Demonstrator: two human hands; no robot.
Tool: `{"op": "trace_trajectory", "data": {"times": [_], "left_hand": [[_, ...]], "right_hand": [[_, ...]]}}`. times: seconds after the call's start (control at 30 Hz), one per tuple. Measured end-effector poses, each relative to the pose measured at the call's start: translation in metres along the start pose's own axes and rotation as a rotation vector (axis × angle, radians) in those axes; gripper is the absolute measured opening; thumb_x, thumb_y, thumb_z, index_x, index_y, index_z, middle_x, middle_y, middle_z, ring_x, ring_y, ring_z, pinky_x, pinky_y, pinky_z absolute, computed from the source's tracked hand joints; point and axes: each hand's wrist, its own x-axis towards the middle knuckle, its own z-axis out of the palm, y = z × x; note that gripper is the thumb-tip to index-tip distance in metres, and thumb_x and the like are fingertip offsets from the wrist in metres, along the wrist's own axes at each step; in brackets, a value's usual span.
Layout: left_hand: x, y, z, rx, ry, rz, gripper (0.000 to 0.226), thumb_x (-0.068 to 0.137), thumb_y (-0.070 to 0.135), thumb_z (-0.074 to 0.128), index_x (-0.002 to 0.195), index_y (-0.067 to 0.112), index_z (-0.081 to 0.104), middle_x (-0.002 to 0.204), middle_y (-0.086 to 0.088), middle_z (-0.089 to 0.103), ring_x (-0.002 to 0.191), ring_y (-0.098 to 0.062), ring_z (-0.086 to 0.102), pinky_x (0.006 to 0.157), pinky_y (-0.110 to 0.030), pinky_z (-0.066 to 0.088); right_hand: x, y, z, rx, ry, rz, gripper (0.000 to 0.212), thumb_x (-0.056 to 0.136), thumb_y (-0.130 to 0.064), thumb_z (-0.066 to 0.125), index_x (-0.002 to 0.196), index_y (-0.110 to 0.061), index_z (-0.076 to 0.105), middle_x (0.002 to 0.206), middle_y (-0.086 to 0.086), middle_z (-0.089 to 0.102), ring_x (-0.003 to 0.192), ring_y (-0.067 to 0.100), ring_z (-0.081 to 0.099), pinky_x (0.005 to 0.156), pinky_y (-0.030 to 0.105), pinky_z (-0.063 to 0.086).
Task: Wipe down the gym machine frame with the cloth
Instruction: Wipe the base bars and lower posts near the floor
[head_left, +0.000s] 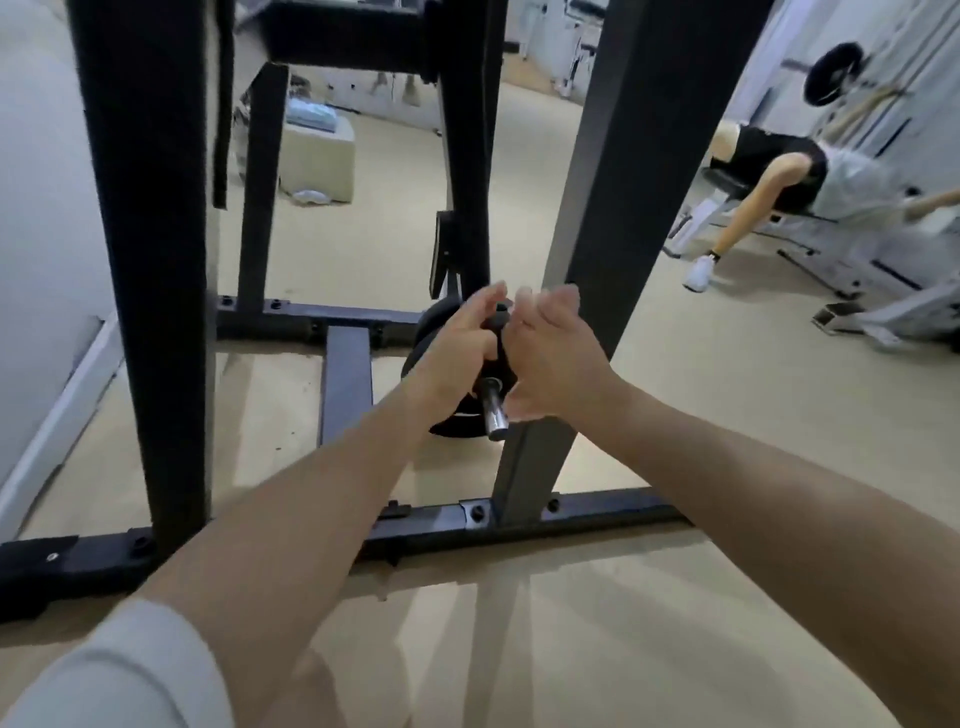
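1. Head view, centre of frame: left hand grips a black collar on the chrome peg carrying a weight plate. Right hand hovers just beside it, fingers straight, holding nothing.
2. No cloth is visible in either hand or elsewhere; its location cannot be told.
3. Gym machine frame: dark uprights at left and upper right, base bars across the lower frame, surrounding the hands.
4. Judgement: fetch the cloth first, then wipe each upright top-down, finishing at the bolted base joints.
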Motion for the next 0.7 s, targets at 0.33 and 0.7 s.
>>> {"op": "trace_trajectory", "data": {"times": [0.33,0.7], "left_hand": [[0.031,0.053,0.013,-0.048,-0.024,0.004,0.032,0.092,0.044,0.037,0.118,0.036,0.054,0.127,0.008,0.056,0.117,-0.001,0.046,0.109,-0.026,0.023],[0.007,-0.061,0.003,-0.115,0.22,-0.244,0.028,0.099,0.017,0.034,0.115,0.025,0.056,0.126,0.004,0.055,0.119,-0.012,0.048,0.08,-0.017,0.038]], "right_hand": [[0.026,0.01,-0.014,-0.155,-0.21,-0.015,0.044,0.087,-0.061,0.047,0.094,-0.02,0.062,0.069,-0.003,0.046,0.072,0.019,0.038,0.069,0.031,0.024],[-0.002,-0.058,0.095,-0.384,-0.2,-0.264,0.074,0.084,-0.075,0.03,0.13,-0.024,0.056,0.124,-0.007,0.061,0.122,0.02,0.051,0.113,0.038,0.012]]}}
